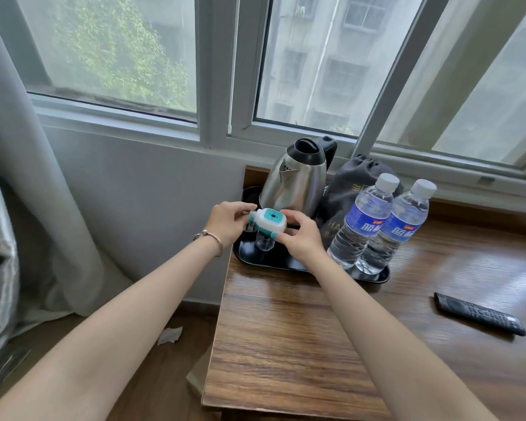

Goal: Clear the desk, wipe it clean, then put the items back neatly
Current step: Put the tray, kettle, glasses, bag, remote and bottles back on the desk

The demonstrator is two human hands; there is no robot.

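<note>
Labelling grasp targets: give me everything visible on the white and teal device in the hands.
The white and teal device is a small, rounded plastic unit: white body, teal face panel with a small dark window, teal trim at its edges. A small clear bottle hangs below it. It is held above the black tray, in front of the kettle. The left hand pinches its left end, the right hand its right edge.

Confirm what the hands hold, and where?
Both hands, left and right, pinch the white-and-teal plug-in device by its opposite ends, above the black tray.

Daylight comes through sliding windows (316,62); a grey curtain (19,183) hangs left, above a brown wooden floor (152,375).
</note>
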